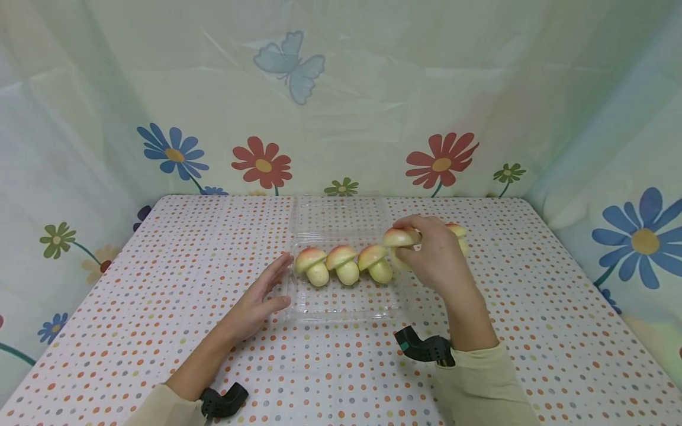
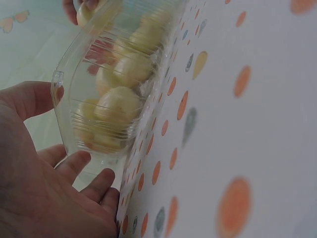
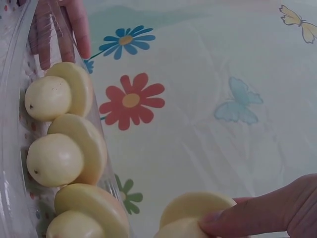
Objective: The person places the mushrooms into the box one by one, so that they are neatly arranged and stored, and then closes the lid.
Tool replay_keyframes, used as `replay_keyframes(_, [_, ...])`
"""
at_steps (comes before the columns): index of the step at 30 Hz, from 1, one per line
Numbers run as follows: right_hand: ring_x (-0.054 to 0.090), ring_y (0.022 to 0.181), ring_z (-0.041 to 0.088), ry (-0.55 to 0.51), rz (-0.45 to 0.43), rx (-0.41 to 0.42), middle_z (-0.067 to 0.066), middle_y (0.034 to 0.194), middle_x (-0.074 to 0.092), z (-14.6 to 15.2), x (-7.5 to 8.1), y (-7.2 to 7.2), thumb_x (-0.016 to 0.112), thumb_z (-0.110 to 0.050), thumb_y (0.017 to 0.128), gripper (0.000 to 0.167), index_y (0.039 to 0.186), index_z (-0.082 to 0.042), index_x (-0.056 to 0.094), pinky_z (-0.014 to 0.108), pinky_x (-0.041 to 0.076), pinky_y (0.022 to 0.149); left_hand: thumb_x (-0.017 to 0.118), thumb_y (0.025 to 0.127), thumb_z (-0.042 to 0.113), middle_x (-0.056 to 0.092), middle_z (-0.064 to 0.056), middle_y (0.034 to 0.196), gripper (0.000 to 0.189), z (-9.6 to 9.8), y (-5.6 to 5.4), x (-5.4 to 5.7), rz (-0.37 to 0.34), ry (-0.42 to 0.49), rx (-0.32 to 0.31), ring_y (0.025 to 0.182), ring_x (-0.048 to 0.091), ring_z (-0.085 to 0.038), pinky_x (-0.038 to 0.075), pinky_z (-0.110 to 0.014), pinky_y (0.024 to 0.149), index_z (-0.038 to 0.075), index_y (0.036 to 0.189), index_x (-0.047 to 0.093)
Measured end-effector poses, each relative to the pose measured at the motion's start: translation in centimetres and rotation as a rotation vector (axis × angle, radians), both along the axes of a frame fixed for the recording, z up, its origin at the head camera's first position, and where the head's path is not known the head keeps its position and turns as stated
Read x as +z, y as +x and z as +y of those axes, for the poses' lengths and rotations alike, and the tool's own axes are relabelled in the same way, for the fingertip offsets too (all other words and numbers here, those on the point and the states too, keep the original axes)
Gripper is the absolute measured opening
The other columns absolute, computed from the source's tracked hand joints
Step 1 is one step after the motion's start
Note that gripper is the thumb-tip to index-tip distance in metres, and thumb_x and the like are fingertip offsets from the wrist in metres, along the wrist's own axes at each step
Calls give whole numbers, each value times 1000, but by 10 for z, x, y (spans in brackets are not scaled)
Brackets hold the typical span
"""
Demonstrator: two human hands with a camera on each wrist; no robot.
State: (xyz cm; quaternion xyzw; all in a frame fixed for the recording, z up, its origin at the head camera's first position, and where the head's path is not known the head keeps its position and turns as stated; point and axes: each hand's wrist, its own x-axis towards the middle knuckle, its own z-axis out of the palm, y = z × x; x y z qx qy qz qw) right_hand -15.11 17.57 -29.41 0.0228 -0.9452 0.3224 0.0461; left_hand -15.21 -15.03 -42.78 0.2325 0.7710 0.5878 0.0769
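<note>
A clear plastic clamshell box lies with its lid folded back. In it stand three model mushrooms in a row: a left one, a middle one and a right one, with pale yellow stems and pink-tinged caps. My right hand pinches another mushroom by its cap, at the box's right edge. Behind that hand, partly hidden, is one more mushroom. My left hand is at the box's left side, fingers extended. In the left wrist view its thumb touches the clear rim.
The box's transparent lid extends toward the back of the table. A dotted cloth covers the tabletop. Behind it hangs a flower-printed curtain. Each wrist wears a black camera mount, the right one near the box's front right corner.
</note>
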Motion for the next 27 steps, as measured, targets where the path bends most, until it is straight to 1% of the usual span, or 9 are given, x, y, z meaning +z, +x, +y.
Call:
replay_keyframes(4, [55, 129, 42, 0, 21, 25, 23, 141, 57, -2, -1, 0, 71, -5, 92, 44, 135, -7, 64, 61, 49, 101, 55, 99, 9, 15, -16, 173, 81, 0, 1, 0, 4, -6, 1, 159, 16, -43, 12, -67, 126, 11, 167, 11])
replay_keyframes(8, [52, 133, 41, -15, 40, 60, 20, 142, 57, -3, -3, 0, 71, -5, 92, 42, 133, -9, 66, 63, 46, 106, 55, 99, 8, 15, -17, 173, 81, 0, 1, 1, 0, -1, -2, 159, 16, -43, 12, -68, 125, 10, 167, 11])
replay_keyframes(12, [52, 133, 39, -31, 60, 95, 18, 141, 58, -6, -4, 0, 72, -4, 91, 40, 131, -10, 68, 62, 45, 106, 54, 99, 7, 14, -18, 173, 81, 0, 1, 1, -4, 5, -5, 159, 15, -43, 11, -68, 125, 10, 167, 11])
replay_keyframes(17, [53, 133, 39, -15, 79, 122, 17, 140, 60, -11, -6, 1, 72, -4, 91, 39, 129, -11, 69, 62, 46, 106, 55, 99, 8, 14, -18, 173, 81, 0, 1, 1, -7, 5, -6, 159, 15, -43, 11, -68, 125, 11, 167, 11])
replay_keyframes(20, [55, 131, 39, -8, 86, 131, 18, 138, 60, -14, -7, 1, 74, -4, 91, 39, 128, -11, 70, 61, 48, 104, 55, 99, 8, 14, -17, 173, 81, 0, 1, 0, -7, 2, -7, 159, 15, -43, 11, -68, 125, 11, 167, 10])
replay_keyframes(23, [57, 128, 39, 1, 93, 145, 17, 139, 61, -15, -8, 0, 74, -4, 90, 38, 128, -11, 70, 57, 50, 98, 54, 100, 8, 14, -17, 174, 81, 0, 0, 0, -6, 1, -6, 159, 15, -43, 11, -68, 125, 11, 167, 10])
replay_keyframes(27, [59, 122, 39, 33, 88, 164, 16, 140, 61, -18, -8, 0, 73, -5, 90, 39, 128, -13, 70, 53, 51, 91, 55, 99, 8, 14, -15, 174, 81, 0, 0, 0, -9, 3, -4, 159, 15, -42, 11, -68, 125, 11, 167, 10])
